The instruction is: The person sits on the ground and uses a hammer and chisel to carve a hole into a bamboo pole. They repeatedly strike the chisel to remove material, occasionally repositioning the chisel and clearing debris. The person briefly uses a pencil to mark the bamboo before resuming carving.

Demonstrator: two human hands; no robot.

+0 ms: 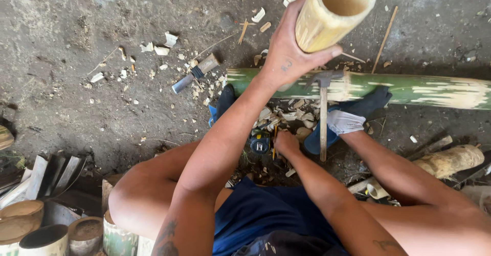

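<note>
Bare dirt floor (76,82), dark grey, rough. Long green bamboo pole (409,88) lies across it toward the far right edge. Small hatchet (195,73) flat on the ground near the far middle, ringed by pale wood chips (158,49). More shavings (286,117) heaped near the pole's cut end. Thin bamboo splinter (384,38) far right. Hammer (323,113) lies with its head on the pole. Cut bamboo sections (46,238) stand at near left corner; pale log piece (450,160) at right edge.

green bamboo pole (409,88); hammer (323,113); knife (194,73); cut bamboo cups (46,238)
</note>
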